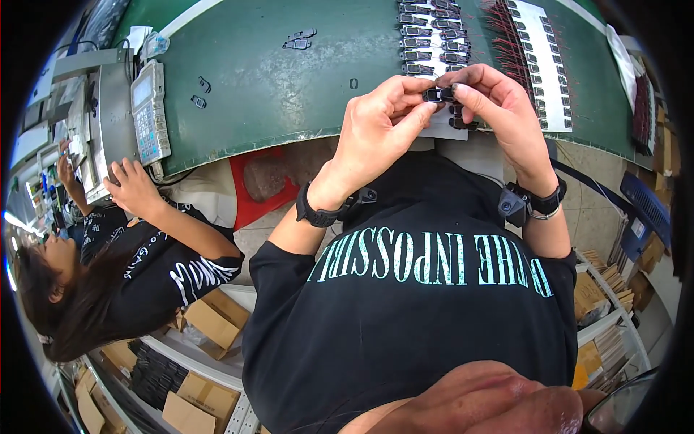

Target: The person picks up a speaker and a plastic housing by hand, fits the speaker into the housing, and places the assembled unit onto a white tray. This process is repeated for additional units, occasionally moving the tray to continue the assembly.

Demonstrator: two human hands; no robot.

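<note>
Above the table's near edge, my left hand (383, 130) and my right hand (502, 108) meet over a small black plastic part (434, 95) with a squarish frame. The left thumb and fingers pinch it from one side. On its other side, the right thumb and fingers close at its dark end; fingertips cover some of it. Just beyond my hands, several similar black parts (416, 43) lie in two columns on a white sheet (436, 58). Another dark part (463, 121) lies below the right fingers, partly hidden.
Farther right, a white board (553, 108) carries rows of small dark pieces with thin red wires (506, 43). Loose black parts (297, 44) and a small ring-like piece (353, 83) lie on the green table (253, 87). At left are a keypad device (150, 116) and a co-worker's hand (134, 188).
</note>
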